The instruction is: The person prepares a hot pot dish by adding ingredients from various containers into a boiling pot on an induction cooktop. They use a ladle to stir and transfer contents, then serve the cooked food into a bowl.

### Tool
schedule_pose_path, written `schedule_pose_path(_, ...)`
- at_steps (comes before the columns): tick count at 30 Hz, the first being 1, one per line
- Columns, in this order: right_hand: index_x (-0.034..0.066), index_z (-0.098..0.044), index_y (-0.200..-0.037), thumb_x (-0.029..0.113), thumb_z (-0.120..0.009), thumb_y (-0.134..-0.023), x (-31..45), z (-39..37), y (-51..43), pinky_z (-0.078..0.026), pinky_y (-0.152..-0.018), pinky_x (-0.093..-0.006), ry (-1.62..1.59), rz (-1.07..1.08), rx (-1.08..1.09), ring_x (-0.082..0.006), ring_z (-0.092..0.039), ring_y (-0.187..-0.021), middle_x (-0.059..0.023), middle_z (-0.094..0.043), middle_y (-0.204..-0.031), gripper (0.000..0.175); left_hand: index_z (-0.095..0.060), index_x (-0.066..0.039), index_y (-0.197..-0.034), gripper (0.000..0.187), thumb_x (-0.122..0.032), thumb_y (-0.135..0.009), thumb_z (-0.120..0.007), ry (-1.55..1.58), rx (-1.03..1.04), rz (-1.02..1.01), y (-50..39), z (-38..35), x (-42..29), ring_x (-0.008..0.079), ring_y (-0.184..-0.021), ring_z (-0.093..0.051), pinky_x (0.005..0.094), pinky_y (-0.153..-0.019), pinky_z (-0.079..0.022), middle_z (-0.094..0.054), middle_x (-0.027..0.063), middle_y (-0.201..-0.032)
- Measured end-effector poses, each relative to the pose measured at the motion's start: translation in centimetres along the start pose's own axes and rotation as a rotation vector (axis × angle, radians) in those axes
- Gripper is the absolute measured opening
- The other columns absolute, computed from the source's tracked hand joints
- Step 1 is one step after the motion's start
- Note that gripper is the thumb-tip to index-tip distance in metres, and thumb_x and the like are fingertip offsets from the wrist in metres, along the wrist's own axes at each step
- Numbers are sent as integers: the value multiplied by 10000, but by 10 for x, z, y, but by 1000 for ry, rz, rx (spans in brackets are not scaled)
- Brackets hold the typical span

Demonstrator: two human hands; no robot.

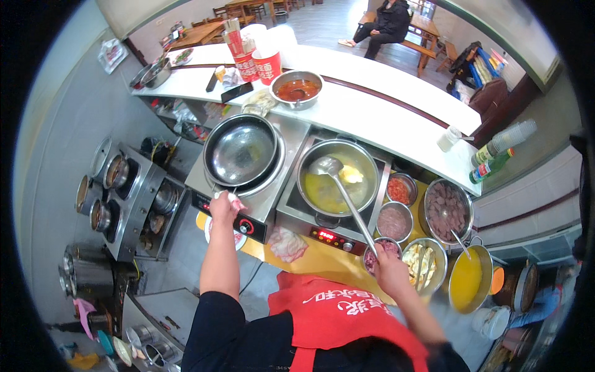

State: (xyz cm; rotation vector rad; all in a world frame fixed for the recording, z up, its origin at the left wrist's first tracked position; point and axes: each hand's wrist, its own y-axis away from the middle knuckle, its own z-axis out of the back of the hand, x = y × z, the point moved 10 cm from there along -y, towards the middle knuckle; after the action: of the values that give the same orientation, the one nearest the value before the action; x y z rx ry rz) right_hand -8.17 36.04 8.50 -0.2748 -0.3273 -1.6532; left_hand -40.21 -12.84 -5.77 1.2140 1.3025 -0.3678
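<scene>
With a white and red cloth [236, 202] between hand and metal, my left hand [222, 208] grips the near handle of a wok [241, 149], which tilts over the left induction cooker [274, 197]. A little oily liquid shows in the wok. My right hand [389, 270] is closed around the long handle of a steel ladle [326, 166]. The ladle's bowl is over a steel pot [372, 197] of yellowish broth, beside a pale yellow piece, perhaps egg [351, 174]. That pot stands on the right induction cooker [292, 215].
To my right stand bowls of sliced meat [445, 207], fried egg [420, 265] and yellow liquid [466, 279]. Ahead, a bowl of red sauce [297, 90] rests on the white counter [372, 111]. A crumpled cloth [288, 243] lies near me. A person [390, 23] sits beyond the counter.
</scene>
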Motion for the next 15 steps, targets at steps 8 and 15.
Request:
schedule_pose_path(8,135,-523,-1422,139,-609,-930,0,-11,11,-565,-582,-510,75,-42,-28,-382,-698,-689,-157,-666,-923,500,-493,-1,-1144,235,-192,-1037,-579,-266,328,-73,103,-7,55,325,-473,-620,431,-401,-538,-613,184,-735)
schedule_pose_path(15,139,-534,-1422,161,-621,-956,-5,-11,14,-567,-585,-496,118,-117,-61,-359,-702,-699,-139,-669,-928,475,-603,-44,-1180,559,-544,-944,-686,-1608,738,-602,192,-59,154,389,-811,-743,519,-713,-583,-734,249,-960)
